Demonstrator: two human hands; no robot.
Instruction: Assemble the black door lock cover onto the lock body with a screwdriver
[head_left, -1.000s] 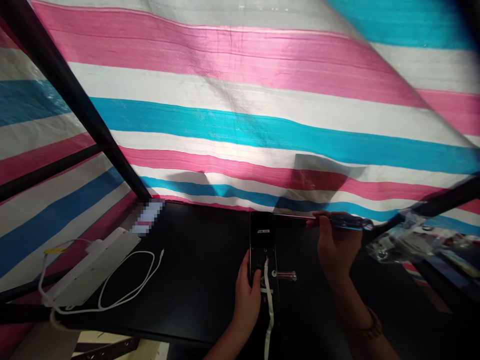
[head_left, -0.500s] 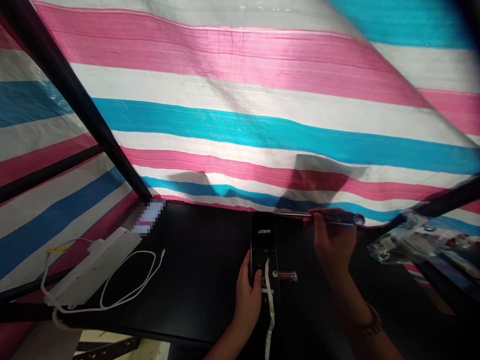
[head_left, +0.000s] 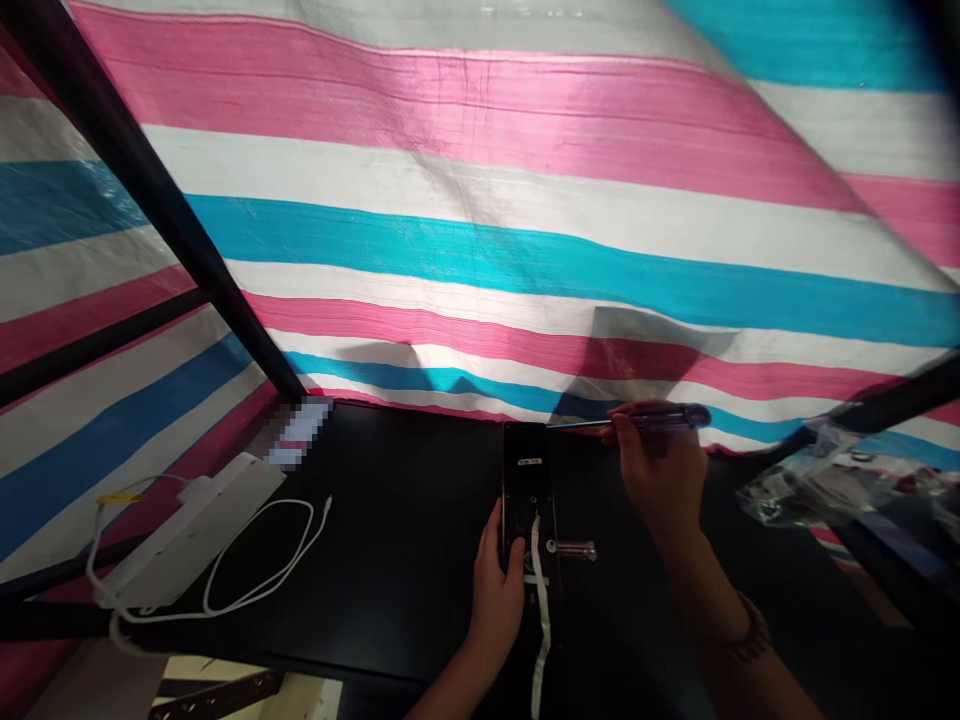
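Observation:
A long black door lock panel [head_left: 527, 490] lies on the dark table, with a small white label near its far end and a pale flat cable [head_left: 544, 620] running down it towards me. My left hand [head_left: 501, 585] grips its left edge, thumb on top. In my right hand [head_left: 664, 470] is a screwdriver [head_left: 667, 418] with a clear purplish handle, held almost level. Its metal shaft points left and its tip meets the panel's far right corner. A short shiny pinkish rod [head_left: 577, 550] sticks out at the panel's right side.
To the left stand a white power strip [head_left: 187, 530] and a looped white cable [head_left: 262, 600]. A blurred-out pale item [head_left: 302, 432] sits at the back left corner. Clear plastic bags [head_left: 810, 475] with parts lie at the right. Striped sheeting [head_left: 480, 240] hangs behind the table.
My right hand and the screwdriver have shifted slightly left and up, and the handle end has risen. The left hand and the panel stay almost where they were.

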